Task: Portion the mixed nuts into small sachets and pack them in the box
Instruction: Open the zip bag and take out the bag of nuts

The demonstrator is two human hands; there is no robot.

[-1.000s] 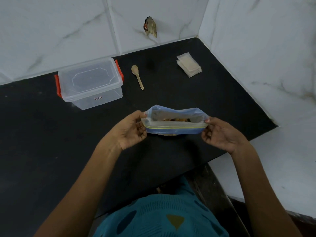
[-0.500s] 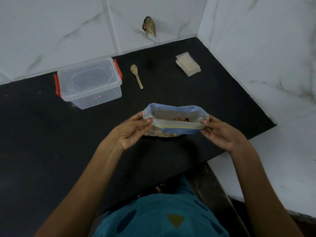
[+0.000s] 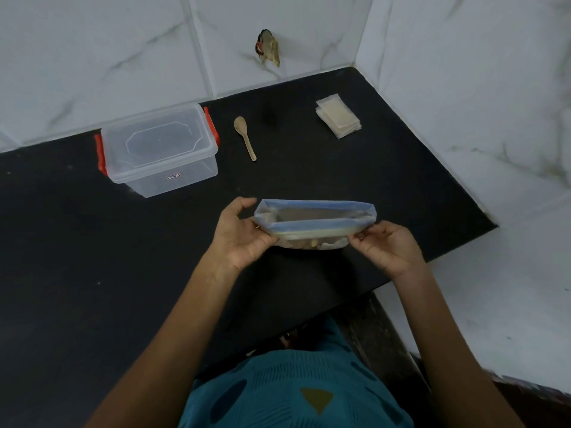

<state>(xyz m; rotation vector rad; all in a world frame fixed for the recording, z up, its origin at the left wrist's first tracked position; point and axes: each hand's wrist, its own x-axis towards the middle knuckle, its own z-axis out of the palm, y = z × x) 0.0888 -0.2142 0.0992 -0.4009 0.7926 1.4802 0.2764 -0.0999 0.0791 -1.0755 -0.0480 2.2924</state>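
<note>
A black countertop [image 3: 92, 273] is stretching across the left and centre of the frame, while white grey-veined wall tiles [image 3: 108, 57] are rising behind and right of it, a torn scrap [image 3: 268, 47] clinging at upper centre.

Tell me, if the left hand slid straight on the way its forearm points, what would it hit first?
The nut bag it grips. The left hand aims away and rightward; past the bag, the line seems to cross bare counter toward the sachet stack, though depth is unclear.
</note>
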